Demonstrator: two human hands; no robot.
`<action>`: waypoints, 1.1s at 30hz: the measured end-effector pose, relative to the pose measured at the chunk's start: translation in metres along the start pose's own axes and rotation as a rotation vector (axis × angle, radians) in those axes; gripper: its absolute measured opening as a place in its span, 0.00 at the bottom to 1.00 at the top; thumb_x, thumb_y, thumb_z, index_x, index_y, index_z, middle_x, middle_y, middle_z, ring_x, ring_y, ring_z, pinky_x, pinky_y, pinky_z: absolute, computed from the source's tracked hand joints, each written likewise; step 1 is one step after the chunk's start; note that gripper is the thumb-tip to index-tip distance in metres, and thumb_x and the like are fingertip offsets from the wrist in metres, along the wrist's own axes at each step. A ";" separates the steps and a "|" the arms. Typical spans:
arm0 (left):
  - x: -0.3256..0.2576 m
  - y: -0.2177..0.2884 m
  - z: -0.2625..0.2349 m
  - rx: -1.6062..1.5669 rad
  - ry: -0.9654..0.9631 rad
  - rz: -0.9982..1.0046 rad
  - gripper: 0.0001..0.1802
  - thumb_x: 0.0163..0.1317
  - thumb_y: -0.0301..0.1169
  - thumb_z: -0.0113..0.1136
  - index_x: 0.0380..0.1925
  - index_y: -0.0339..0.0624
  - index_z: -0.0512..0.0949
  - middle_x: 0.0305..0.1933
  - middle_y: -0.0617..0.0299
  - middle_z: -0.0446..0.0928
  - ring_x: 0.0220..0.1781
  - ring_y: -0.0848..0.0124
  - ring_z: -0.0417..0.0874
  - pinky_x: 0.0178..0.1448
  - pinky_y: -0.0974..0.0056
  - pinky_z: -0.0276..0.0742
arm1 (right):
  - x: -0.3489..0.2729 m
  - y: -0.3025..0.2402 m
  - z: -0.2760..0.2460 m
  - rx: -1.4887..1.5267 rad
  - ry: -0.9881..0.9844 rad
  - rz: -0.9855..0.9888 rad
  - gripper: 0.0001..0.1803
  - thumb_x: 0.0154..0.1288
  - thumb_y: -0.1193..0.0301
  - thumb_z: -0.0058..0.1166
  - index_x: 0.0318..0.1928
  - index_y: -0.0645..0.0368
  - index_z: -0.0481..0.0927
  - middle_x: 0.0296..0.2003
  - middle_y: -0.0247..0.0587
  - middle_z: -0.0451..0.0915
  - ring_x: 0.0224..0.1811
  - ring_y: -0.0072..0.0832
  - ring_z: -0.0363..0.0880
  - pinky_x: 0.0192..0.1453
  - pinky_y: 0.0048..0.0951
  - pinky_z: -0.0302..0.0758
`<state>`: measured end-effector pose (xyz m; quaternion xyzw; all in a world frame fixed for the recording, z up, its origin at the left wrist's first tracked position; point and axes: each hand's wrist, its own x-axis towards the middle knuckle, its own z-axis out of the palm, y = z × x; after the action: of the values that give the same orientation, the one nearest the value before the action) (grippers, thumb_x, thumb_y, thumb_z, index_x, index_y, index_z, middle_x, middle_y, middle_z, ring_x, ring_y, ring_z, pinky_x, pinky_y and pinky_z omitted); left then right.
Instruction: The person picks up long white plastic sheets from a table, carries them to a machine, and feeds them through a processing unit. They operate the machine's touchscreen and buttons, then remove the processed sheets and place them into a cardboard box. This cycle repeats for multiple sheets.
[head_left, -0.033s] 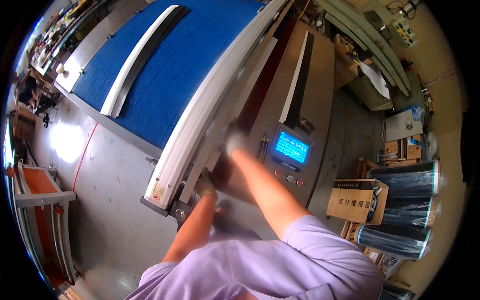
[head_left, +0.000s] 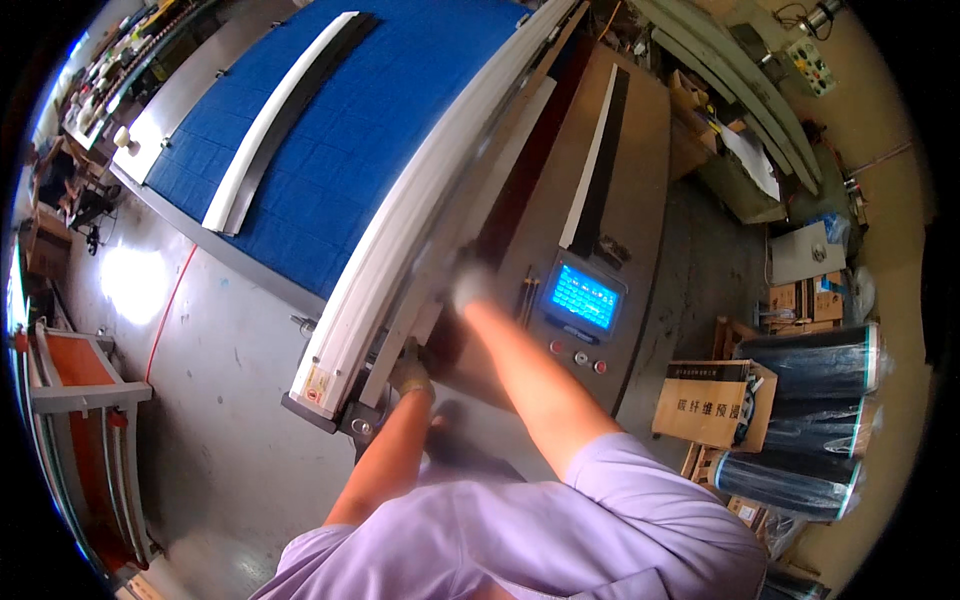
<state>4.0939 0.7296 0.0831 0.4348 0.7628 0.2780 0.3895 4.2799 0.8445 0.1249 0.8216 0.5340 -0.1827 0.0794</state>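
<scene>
A long pale strip lies in the slot beside the white beam of a large cutting machine. At the strip's near end, my gloved left hand is closed on it, with part of its fingers hidden. My gloved right hand reaches further along, over the strip next to the dark red band; motion smears its fingers. To its right, a lit touch screen is set in the brown machine top. A white-and-black strip rests beyond the screen.
On the blue bed left of the beam lies another white-and-black strip. Round buttons sit below the screen. A cardboard box and plastic-wrapped black rolls stand at the right. An orange-and-grey rack is at the left.
</scene>
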 end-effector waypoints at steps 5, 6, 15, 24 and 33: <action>-0.032 0.066 -0.014 -0.169 -0.074 -0.202 0.21 0.58 0.36 0.65 0.47 0.32 0.78 0.46 0.51 0.80 0.47 0.60 0.80 0.53 0.59 0.73 | 0.003 0.024 0.007 -0.192 -0.026 -0.028 0.67 0.42 0.41 0.68 0.72 0.63 0.44 0.73 0.51 0.43 0.55 0.42 0.77 0.51 0.39 0.79; -0.032 0.064 -0.014 -0.179 -0.065 -0.172 0.21 0.59 0.36 0.65 0.46 0.32 0.78 0.46 0.51 0.80 0.47 0.59 0.80 0.52 0.59 0.73 | 0.005 0.023 0.008 -0.198 -0.013 -0.026 0.67 0.41 0.40 0.68 0.72 0.63 0.45 0.73 0.51 0.44 0.55 0.43 0.77 0.52 0.39 0.79; -0.021 0.036 -0.011 0.005 -0.126 0.058 0.27 0.62 0.47 0.57 0.52 0.37 0.75 0.55 0.47 0.74 0.57 0.52 0.72 0.62 0.56 0.65 | -0.013 0.027 0.015 -0.324 0.146 -0.068 0.32 0.62 0.56 0.49 0.63 0.61 0.66 0.63 0.48 0.67 0.61 0.39 0.71 0.58 0.35 0.73; -0.010 0.029 -0.063 0.304 -0.081 0.045 0.32 0.65 0.54 0.48 0.55 0.37 0.73 0.62 0.43 0.69 0.66 0.48 0.67 0.69 0.53 0.57 | 0.025 -0.022 -0.052 -0.097 -0.206 -0.245 0.58 0.53 0.37 0.51 0.71 0.66 0.48 0.73 0.55 0.44 0.76 0.46 0.41 0.77 0.41 0.40; -0.030 0.083 -0.055 -0.148 -0.348 -0.245 0.23 0.65 0.49 0.53 0.37 0.37 0.81 0.35 0.53 0.83 0.39 0.66 0.83 0.50 0.61 0.74 | 0.084 0.067 -0.043 -0.120 0.009 -0.226 0.68 0.47 0.33 0.55 0.71 0.71 0.39 0.73 0.58 0.38 0.77 0.47 0.31 0.78 0.35 0.35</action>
<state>4.0947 0.7374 0.1865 0.3504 0.7089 0.2045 0.5769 4.3803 0.9018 0.1281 0.7507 0.6337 -0.1545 0.1048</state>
